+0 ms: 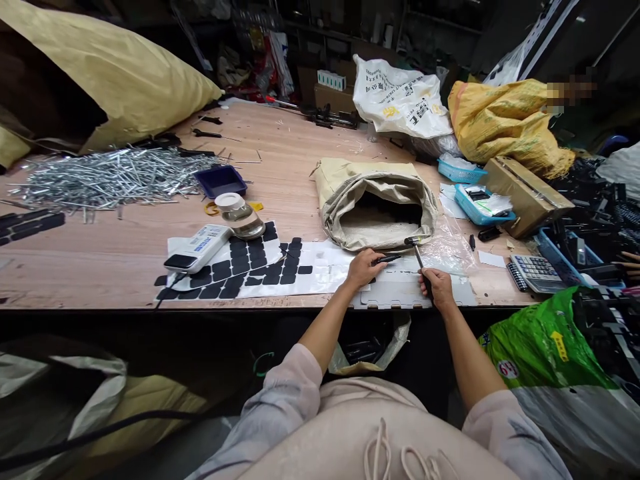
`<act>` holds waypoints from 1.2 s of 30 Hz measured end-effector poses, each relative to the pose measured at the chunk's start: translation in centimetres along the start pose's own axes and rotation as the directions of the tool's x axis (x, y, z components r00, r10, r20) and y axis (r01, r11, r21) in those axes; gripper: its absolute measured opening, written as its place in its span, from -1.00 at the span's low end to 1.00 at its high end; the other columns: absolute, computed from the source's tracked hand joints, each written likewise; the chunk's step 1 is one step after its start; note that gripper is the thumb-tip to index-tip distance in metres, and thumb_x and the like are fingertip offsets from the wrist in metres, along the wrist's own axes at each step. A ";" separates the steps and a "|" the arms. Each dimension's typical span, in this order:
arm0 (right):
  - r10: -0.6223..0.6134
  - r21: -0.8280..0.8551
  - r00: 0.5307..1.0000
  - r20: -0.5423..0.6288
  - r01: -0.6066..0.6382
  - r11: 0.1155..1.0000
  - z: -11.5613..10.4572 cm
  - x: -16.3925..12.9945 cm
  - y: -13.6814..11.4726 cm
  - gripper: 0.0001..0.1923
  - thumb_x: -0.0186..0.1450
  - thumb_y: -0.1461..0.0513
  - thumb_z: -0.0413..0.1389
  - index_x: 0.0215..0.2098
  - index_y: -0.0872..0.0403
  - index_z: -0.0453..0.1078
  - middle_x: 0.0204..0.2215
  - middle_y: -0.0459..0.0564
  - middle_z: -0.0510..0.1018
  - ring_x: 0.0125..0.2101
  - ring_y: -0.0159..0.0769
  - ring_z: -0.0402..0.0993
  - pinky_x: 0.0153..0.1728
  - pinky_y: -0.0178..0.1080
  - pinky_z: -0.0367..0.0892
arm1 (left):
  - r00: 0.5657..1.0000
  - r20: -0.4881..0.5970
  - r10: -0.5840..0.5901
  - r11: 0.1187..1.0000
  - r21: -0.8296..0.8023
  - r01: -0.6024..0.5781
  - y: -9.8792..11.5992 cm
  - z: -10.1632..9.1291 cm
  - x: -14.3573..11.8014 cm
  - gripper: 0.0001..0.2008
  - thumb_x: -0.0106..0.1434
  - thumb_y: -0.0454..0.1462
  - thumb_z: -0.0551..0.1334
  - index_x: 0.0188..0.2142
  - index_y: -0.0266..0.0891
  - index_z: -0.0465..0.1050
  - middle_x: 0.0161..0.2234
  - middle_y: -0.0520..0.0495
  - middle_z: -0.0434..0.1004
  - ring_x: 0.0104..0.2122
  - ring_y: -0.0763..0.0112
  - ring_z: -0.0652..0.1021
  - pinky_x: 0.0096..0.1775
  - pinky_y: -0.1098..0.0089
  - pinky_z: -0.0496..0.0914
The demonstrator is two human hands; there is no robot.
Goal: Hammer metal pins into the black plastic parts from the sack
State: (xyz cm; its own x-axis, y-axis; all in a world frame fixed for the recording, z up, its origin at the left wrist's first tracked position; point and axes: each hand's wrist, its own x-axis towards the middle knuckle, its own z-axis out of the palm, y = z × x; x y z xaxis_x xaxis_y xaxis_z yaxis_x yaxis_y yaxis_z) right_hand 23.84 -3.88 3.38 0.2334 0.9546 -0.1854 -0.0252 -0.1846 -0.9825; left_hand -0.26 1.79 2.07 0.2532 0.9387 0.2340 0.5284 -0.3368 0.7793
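1. Your right hand (438,288) is closed around the dark handle of a small hammer (418,253) near the bench's (125,267) front edge, right of its middle; the hammer head points away from you, toward the open sack.
2. Your left hand (364,268) rests just left of it, fingers pinched narrow on a slim black part (387,259) that lies flat on a grey slotted plate (400,293) at the front edge.
3. The hammer head hangs just beyond the black part's right end; whether they touch, you cannot tell.
4. The open tan sack (377,200) sits right behind both hands, its mouth facing you, with clear plastic film (450,250) at its right.
5. Left of your left hand, white sheets of black square pads (260,267) spread along the front edge, with a white handheld device (197,250) and a clear tape roll (240,215) on them.
6. A heap of metal rods (105,177) covers the far left of the bench, a dark blue tray (221,180) beside it.
7. A calculator (536,272) lies by the front right corner.
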 end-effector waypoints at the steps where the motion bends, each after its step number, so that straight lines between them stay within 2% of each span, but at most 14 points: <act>1: -0.001 0.005 1.000 0.002 0.001 1.000 0.0 0.0 -0.1 -0.63 0.07 -0.01 0.31 -0.41 0.14 0.51 -0.62 -0.10 0.48 -0.72 -0.46 0.27 -0.78 -0.39 0.16 | 0.999 -0.021 0.050 0.998 -0.046 -0.051 0.4 -0.1 -1.0 -0.76 0.32 -0.20 0.29 -0.07 -0.18 0.61 -0.28 -0.03 0.50 -0.33 0.39 0.46 -0.31 0.41 0.35; 5: -0.003 0.002 1.000 0.015 0.003 1.000 0.1 -0.1 0.0 -0.65 0.08 0.01 0.31 -0.42 0.14 0.51 -0.63 -0.10 0.47 -0.72 -0.46 0.27 -0.78 -0.40 0.17 | 0.961 -0.053 0.273 0.950 -0.140 -0.278 1.4 -0.1 -8.3 -0.72 0.40 -0.14 0.19 -0.03 -0.22 0.54 -0.33 -0.05 0.53 -0.41 0.43 0.46 -0.29 0.39 0.38; 8: -0.011 0.002 1.000 0.016 0.011 1.000 0.2 -0.1 0.1 -0.65 0.08 0.01 0.31 -0.42 0.15 0.51 -0.63 -0.11 0.47 -0.71 -0.47 0.27 -0.78 -0.41 0.16 | 0.955 0.091 0.281 0.958 -0.087 -0.273 0.5 0.4 -14.7 -0.73 0.44 -0.13 0.13 -0.03 -0.19 0.50 -0.32 -0.06 0.59 -0.36 0.39 0.54 -0.21 0.37 0.41; 10: -0.017 -0.004 1.000 0.014 0.017 1.000 0.1 -0.1 0.1 -0.65 0.08 0.00 0.30 -0.41 0.15 0.52 -0.63 -0.11 0.47 -0.71 -0.47 0.27 -0.78 -0.41 0.16 | 0.977 0.194 0.093 0.991 0.077 -0.109 -0.6 0.6 -17.5 -0.75 0.44 -0.15 0.11 -0.02 -0.16 0.48 -0.27 -0.07 0.63 -0.30 0.34 0.59 -0.18 0.36 0.42; 12: -0.016 -0.008 1.000 0.015 0.017 1.000 0.1 -0.1 0.0 -0.65 0.08 0.00 0.29 -0.41 0.15 0.52 -0.63 -0.11 0.47 -0.71 -0.47 0.27 -0.78 -0.41 0.16 | 0.945 0.202 -0.258 0.923 0.339 0.180 -1.4 0.8 -18.6 -0.76 0.44 -0.20 0.09 -0.04 -0.18 0.49 -0.23 -0.14 0.65 -0.24 0.25 0.63 -0.17 0.33 0.43; 14: -0.015 -0.009 1.000 0.017 0.015 1.000 0.1 -0.2 0.0 -0.65 0.09 0.01 0.29 -0.41 0.15 0.52 -0.63 -0.11 0.47 -0.71 -0.47 0.27 -0.78 -0.41 0.16 | 0.823 0.128 -0.554 0.732 0.546 0.408 -1.5 0.8 -18.1 -0.75 0.42 -0.26 0.08 -0.10 -0.25 0.52 -0.20 -0.25 0.66 -0.18 0.14 0.64 -0.15 0.28 0.43; 15: -0.016 -0.010 1.000 0.016 0.016 1.000 0.1 -0.2 0.0 -0.65 0.08 0.01 0.29 -0.41 0.15 0.51 -0.63 -0.11 0.47 -0.72 -0.47 0.27 -0.78 -0.41 0.16 | 0.766 0.105 -0.634 0.655 0.600 0.460 -1.2 0.8 -17.6 -0.74 0.40 -0.28 0.08 -0.13 -0.29 0.54 -0.19 -0.31 0.65 -0.16 0.08 0.64 -0.14 0.25 0.43; 17: -0.026 -0.014 1.000 0.009 0.026 1.000 0.1 -0.1 0.0 -0.66 0.08 0.02 0.30 -0.42 0.15 0.51 -0.63 -0.11 0.47 -0.72 -0.47 0.27 -0.79 -0.41 0.16 | 0.711 0.119 -0.693 0.601 0.641 0.477 -0.3 0.7 -16.3 -0.74 0.37 -0.27 0.11 -0.19 -0.33 0.57 -0.15 -0.39 0.64 -0.10 0.00 0.63 -0.12 0.22 0.43; 21: -0.029 -0.025 1.000 -0.004 0.029 0.999 0.1 0.1 0.1 -0.67 0.06 0.02 0.31 -0.44 0.13 0.49 -0.64 -0.11 0.47 -0.72 -0.47 0.27 -0.79 -0.41 0.16 | 0.709 0.249 -0.660 0.660 0.643 0.388 1.3 0.8 -15.2 -0.70 0.37 -0.17 0.15 -0.15 -0.31 0.60 -0.09 -0.39 0.63 -0.04 -0.02 0.61 -0.08 0.22 0.43; 24: -0.014 -0.024 1.000 0.005 0.014 1.000 0.0 0.1 0.1 -0.67 0.08 0.03 0.30 -0.42 0.14 0.50 -0.64 -0.10 0.48 -0.72 -0.46 0.28 -0.79 -0.40 0.18 | 0.745 0.399 -0.534 0.801 0.520 0.295 2.5 1.5 -15.4 -0.64 0.42 -0.05 0.11 -0.04 -0.21 0.55 -0.07 -0.26 0.64 -0.02 0.08 0.61 -0.07 0.27 0.42; 27: -0.013 -0.017 1.000 0.009 0.013 1.000 0.0 0.0 0.1 -0.68 0.10 0.04 0.29 -0.41 0.15 0.52 -0.64 -0.10 0.48 -0.72 -0.46 0.28 -0.79 -0.40 0.18 | 0.757 0.516 -0.401 0.910 0.321 0.263 4.4 3.4 -15.0 -0.48 0.39 0.13 0.08 0.10 -0.12 0.46 -0.07 -0.17 0.65 -0.03 0.12 0.62 -0.08 0.30 0.43; 30: -0.019 -0.012 1.000 0.006 0.019 1.000 0.1 -0.1 0.0 -0.68 0.09 0.03 0.29 -0.41 0.15 0.51 -0.64 -0.11 0.47 -0.73 -0.47 0.27 -0.79 -0.41 0.16 | 0.731 0.546 -0.410 0.911 0.289 0.295 6.5 6.3 -13.4 -0.30 0.24 0.25 0.16 0.13 -0.18 0.41 -0.05 -0.23 0.62 -0.02 0.02 0.61 -0.08 0.25 0.45; 34: -0.017 -0.021 1.000 0.002 0.017 1.000 0.2 -0.1 -0.1 -0.66 0.08 0.01 0.29 -0.42 0.15 0.51 -0.64 -0.12 0.47 -0.73 -0.48 0.27 -0.79 -0.41 0.15 | 0.672 0.592 -0.445 0.896 0.307 0.322 7.8 9.9 -11.1 -0.66 0.37 -0.08 0.12 -0.06 -0.28 0.47 -0.05 -0.29 0.60 -0.03 0.07 0.60 -0.09 0.29 0.43; 36: -0.012 -0.018 1.000 0.007 0.012 1.000 0.2 -0.1 -0.2 -0.66 0.08 0.01 0.29 -0.42 0.14 0.51 -0.64 -0.12 0.46 -0.73 -0.48 0.26 -0.79 -0.41 0.15 | 0.671 0.613 -0.417 0.908 0.259 0.328 7.6 11.0 -10.7 -0.73 0.39 -0.25 0.03 -0.09 -0.28 0.46 -0.06 -0.29 0.59 -0.05 0.14 0.60 -0.11 0.32 0.40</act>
State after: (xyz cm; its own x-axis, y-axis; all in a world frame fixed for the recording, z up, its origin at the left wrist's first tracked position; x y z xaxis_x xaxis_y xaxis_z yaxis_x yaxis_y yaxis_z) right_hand 23.60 -3.87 3.57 0.2267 0.9584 -0.1736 -0.0044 -0.1772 -0.9842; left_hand 9.95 -11.59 -0.84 0.4462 0.7254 -0.5241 0.7729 -0.0170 0.6343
